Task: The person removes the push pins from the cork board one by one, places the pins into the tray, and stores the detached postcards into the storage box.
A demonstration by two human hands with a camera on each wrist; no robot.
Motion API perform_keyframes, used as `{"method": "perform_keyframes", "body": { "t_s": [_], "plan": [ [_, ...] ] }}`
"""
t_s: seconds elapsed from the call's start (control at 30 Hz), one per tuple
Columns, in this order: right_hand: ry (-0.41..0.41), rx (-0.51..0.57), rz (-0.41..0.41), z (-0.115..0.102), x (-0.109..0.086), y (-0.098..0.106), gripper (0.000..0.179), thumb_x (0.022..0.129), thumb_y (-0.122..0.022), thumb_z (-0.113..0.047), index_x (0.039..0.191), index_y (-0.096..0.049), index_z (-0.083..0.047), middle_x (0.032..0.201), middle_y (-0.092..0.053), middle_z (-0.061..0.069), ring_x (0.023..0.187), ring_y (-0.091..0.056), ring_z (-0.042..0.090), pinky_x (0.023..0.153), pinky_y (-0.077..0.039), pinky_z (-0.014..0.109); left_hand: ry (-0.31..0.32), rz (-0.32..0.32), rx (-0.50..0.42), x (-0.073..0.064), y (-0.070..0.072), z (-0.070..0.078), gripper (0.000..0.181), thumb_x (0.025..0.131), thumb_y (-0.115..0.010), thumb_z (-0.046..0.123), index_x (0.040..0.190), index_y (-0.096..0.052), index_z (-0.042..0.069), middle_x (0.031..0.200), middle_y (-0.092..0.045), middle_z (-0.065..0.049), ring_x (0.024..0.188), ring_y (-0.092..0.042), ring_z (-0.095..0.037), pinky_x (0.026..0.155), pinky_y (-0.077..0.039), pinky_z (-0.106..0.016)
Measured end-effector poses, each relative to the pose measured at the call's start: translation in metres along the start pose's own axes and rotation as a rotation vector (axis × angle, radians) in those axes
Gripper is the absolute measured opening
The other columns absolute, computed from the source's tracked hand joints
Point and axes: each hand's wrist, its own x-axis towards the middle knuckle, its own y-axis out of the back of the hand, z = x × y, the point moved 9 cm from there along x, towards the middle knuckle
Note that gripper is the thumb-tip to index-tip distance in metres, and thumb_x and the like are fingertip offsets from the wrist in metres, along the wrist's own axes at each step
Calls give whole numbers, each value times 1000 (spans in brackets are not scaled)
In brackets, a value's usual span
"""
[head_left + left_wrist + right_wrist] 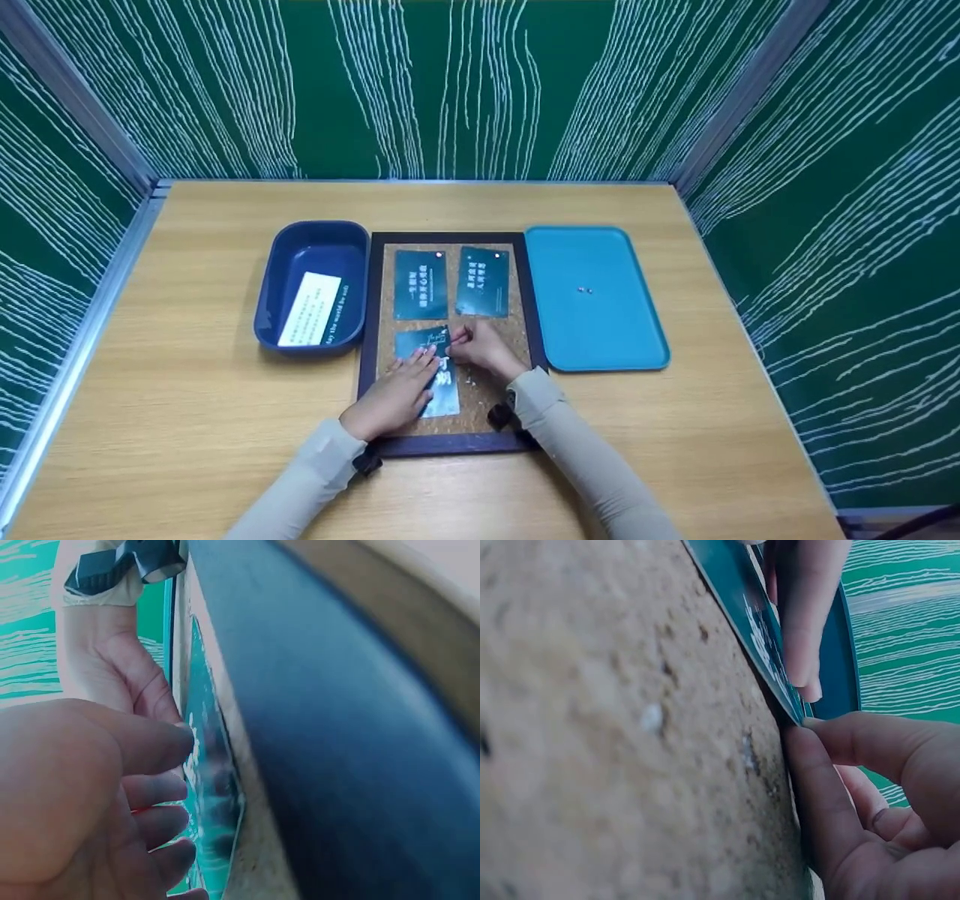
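Observation:
A dark green card (445, 401) with white lettering lies on the lower left of a framed cork board (457, 445). My left hand (394, 394) rests on this card, its fingers stretched across the left and middle. At the card's upper right edge is my right hand (486, 351). In the right wrist view, its thumb and forefinger (870, 741) meet at the corner of the card (754, 630) and pinch it; anything small between the fingertips is hidden. Higher on the board are two more green cards, a left one (420, 289) and a right one (482, 285), each with a small dot near its top right corner.
Left of the board stands a deep blue bin (311, 234) with a white-and-green card (311, 309) inside. A flat turquoise tray (600, 337) lies against the board's right side, holding a few tiny shiny pieces (585, 290). Green panels (427, 90) close off the table's back and sides.

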Motion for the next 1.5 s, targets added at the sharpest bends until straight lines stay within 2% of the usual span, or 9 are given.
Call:
{"method": "perform_keyframes", "body": {
  "t_s": [0.2,0.43,0.57,0.77,0.97,1.1,1.23,1.5],
  "plan": [
    [10,42,-14,0,0,-1,11,81,-71,-4,90,-67,0,76,-64,4,65,-61,10,58,-53,22,-23,64,19,0,16,-1,54,102,-45,26,149,-32,3,158,-24,-13,146,-22,-31,118,-19,-55],
    [6,79,-27,1,0,-2,14,80,-69,-2,93,-67,2,76,-62,3,66,-59,11,57,-50,20,-35,178,16,1,46,-8,55,102,-44,26,150,-29,5,157,-25,-15,146,-23,-34,118,-18,-55],
    [11,82,-22,1,-1,-2,12,79,-68,-1,91,-67,2,74,-61,2,65,-57,11,56,-48,19,-10,225,22,-1,63,-17,56,103,-41,31,153,-23,11,159,-20,-10,148,-19,-31,119,-16,-54],
    [5,95,-14,3,-2,-2,10,80,-68,-1,89,-64,-1,75,-60,2,66,-56,12,56,-47,20,26,275,9,-3,85,-33,55,105,-33,35,153,-18,14,160,-13,-4,149,-15,-27,121,-11,-50],
    [12,104,-10,3,-2,-2,12,77,-68,0,88,-64,-1,75,-60,1,66,-56,11,55,-47,19,39,339,-49,-6,99,-47,52,104,-36,29,153,-23,14,160,-21,-8,149,-15,-26,121,-10,-50],
    [20,86,-6,3,-2,-2,10,78,-68,-1,87,-64,-2,76,-60,1,67,-55,11,57,-46,19,45,373,-91,-9,107,-58,52,104,-37,26,152,-26,9,159,-22,-9,149,-16,-29,121,-10,-51],
    [24,58,0,2,-2,-1,9,79,-68,-1,87,-64,-4,77,-62,1,69,-56,11,59,-47,20,61,407,-130,-15,117,-73,51,104,-38,23,151,-27,6,159,-22,-10,149,-16,-30,121,-9,-51],
    [15,83,-3,2,-2,0,10,79,-68,-1,87,-64,-5,77,-63,1,69,-58,11,60,-49,20,109,466,-192,-32,138,-108,53,105,-36,25,153,-21,10,161,-16,-8,149,-12,-32,122,-7,-49]
  ]
}}
